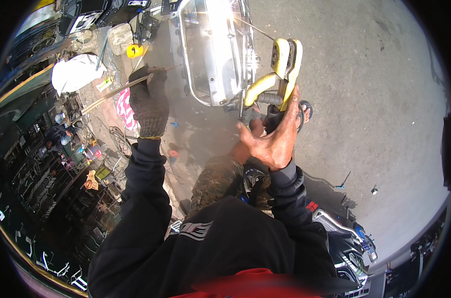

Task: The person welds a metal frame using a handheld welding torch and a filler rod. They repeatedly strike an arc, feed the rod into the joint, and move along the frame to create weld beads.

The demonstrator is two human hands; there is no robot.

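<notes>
My right hand (pixel 274 144), bare, is closed round the dark handle of a yellow welding electrode holder (pixel 281 57). A thin welding rod (pixel 255 29) runs from its jaws up and left to a bright spark on a shiny metal frame (pixel 214 64) with rounded tube edges. Smoke or haze drifts around the frame. My left hand (pixel 150 102), in a dark knitted glove, is shut on a few thin rods (pixel 108 98) to the left of the frame. Their long ends point down and left, and a thin tip reaches toward the frame.
A white sack (pixel 76 74), a yellow cup-like object (pixel 134 50) and a stone block (pixel 120 38) lie at the upper left. A pink-striped cloth (pixel 125 110) and cables (pixel 120 141) lie below. Motorcycle-like bodywork (pixel 342 243) stands lower right on the concrete ground (pixel 374 124).
</notes>
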